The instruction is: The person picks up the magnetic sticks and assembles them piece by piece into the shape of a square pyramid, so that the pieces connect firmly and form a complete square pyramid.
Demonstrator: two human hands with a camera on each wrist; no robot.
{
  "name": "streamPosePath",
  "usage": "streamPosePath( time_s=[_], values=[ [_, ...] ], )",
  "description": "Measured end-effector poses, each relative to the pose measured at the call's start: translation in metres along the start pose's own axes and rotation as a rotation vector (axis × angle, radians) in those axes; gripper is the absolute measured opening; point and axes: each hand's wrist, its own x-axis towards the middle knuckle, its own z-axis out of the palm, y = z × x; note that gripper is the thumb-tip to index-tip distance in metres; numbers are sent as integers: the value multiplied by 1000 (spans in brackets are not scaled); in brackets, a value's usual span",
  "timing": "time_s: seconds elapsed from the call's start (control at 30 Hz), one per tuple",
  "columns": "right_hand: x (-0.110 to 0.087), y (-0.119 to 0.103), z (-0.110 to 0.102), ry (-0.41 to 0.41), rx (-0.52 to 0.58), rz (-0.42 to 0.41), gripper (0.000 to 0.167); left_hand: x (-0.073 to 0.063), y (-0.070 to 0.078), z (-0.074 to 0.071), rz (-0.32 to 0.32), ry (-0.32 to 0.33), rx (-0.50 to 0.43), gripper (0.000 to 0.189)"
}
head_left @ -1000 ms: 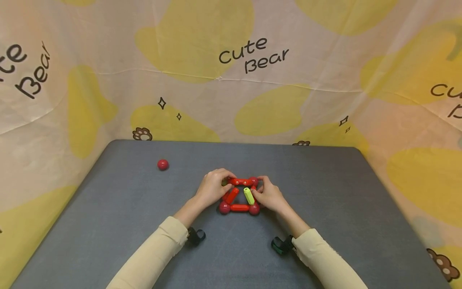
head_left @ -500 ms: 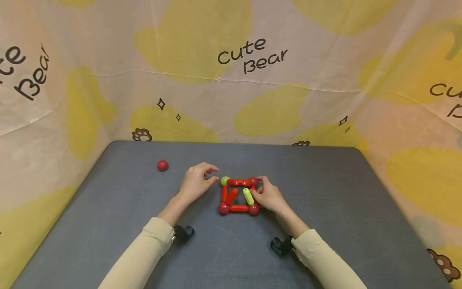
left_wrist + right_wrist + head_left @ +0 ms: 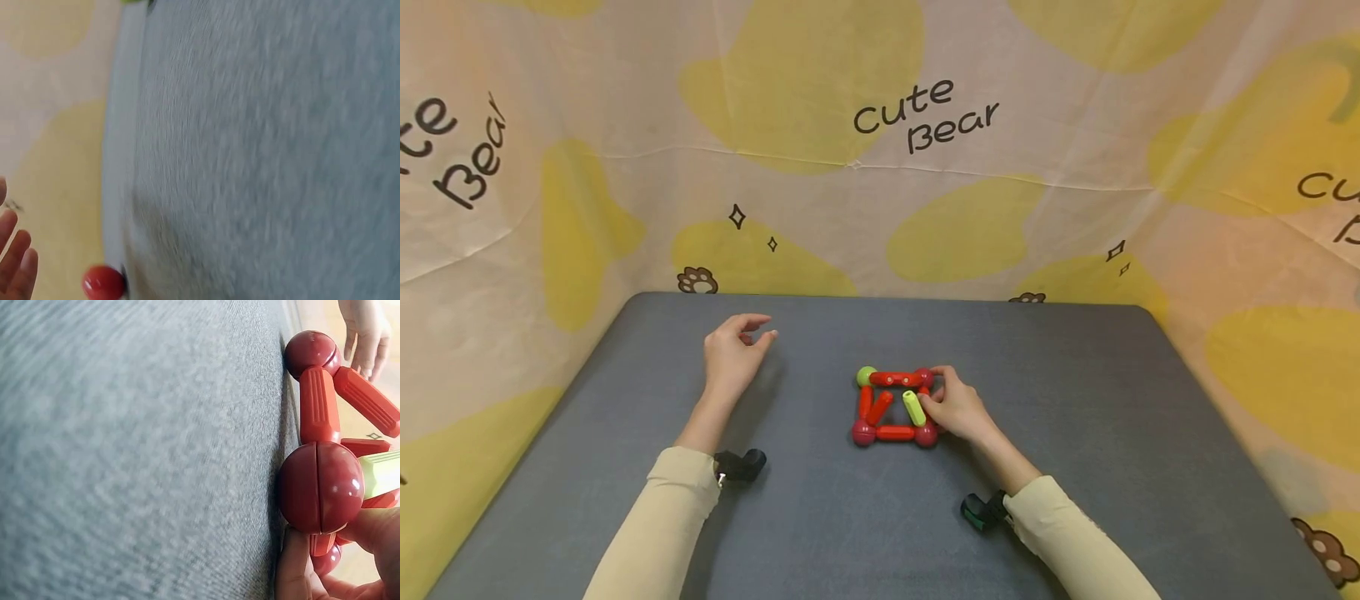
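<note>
A square frame of magnetic building rods and balls (image 3: 895, 433) lies on the table. Red rods form its sides, with a green ball (image 3: 867, 377) at the back left and dark red balls at the other corners. From the front left ball slants a red rod (image 3: 881, 407); a yellow-green rod (image 3: 913, 408) leans up from the front right ball (image 3: 321, 487). My right hand (image 3: 958, 406) grips the frame's right side, fingers and thumb around the rod there. My left hand (image 3: 733, 354) is in the air at the back left, fingers loosely bent, near a loose red ball (image 3: 103, 282) hidden in the head view.
The grey table (image 3: 820, 525) has rounded back corners and meets a patterned cloth wall (image 3: 820, 200) behind and at both sides. Black straps with camera mounts (image 3: 741, 465) sit at the wrists.
My left hand has let go of the frame's back left corner and moved left to the loose red ball, which it now covers in the head view. The right hand keeps its hold.
</note>
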Motion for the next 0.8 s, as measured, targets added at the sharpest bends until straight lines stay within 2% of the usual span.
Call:
streamPosePath(
  time_s=[0.1, 0.2, 0.5, 0.8],
  values=[
    [0, -1, 1, 0, -2, -4, 50, 2, -11, -5, -74, 37, 6, 26],
    [0, -1, 2, -1, -1, -8, 50, 3, -18, -7, -122, 41, 11, 31],
    [1, -1, 1, -3, -11, -10, 50, 4, -32, -4, -238, -54, 98, 43],
    [1, 0, 1, -9, -4, -7, 50, 3, -37, -7, -311, -106, 128, 38]
  ],
)
